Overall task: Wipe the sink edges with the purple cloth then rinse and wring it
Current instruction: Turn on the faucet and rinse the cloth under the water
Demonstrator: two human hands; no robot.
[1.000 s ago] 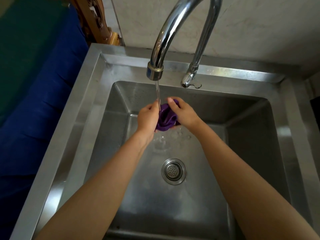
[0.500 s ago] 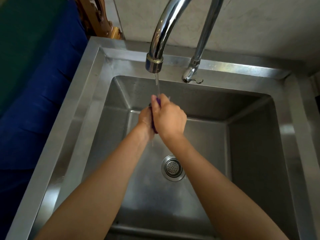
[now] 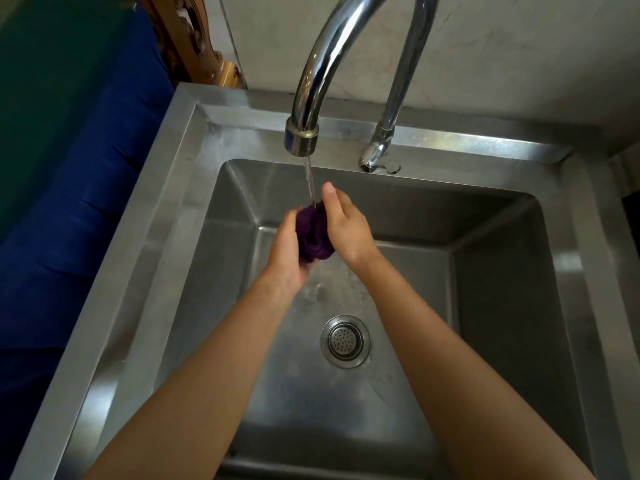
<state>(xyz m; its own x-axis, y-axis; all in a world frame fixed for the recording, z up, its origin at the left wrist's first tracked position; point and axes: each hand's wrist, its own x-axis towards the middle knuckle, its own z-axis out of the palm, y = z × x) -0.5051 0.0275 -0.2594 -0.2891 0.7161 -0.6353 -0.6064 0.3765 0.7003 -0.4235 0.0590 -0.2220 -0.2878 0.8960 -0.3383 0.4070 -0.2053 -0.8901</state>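
The purple cloth is bunched into a wad between my two hands, over the steel sink. A thin stream of water falls from the chrome faucet spout onto the top of the cloth. My left hand cups the cloth from the left and below. From the right, my right hand presses against it, thumb pointing up beside the stream. Much of the cloth is hidden between the palms.
A round drain strainer sits in the wet basin floor, nearer me than the hands. The faucet base stands on the back rim. Blue and green fabric lies left of the sink, with carved wood behind it.
Half a second ago my right hand lay over the left with the cloth nearly hidden. Now the hands have parted a little and the bunched cloth shows between them under the stream.
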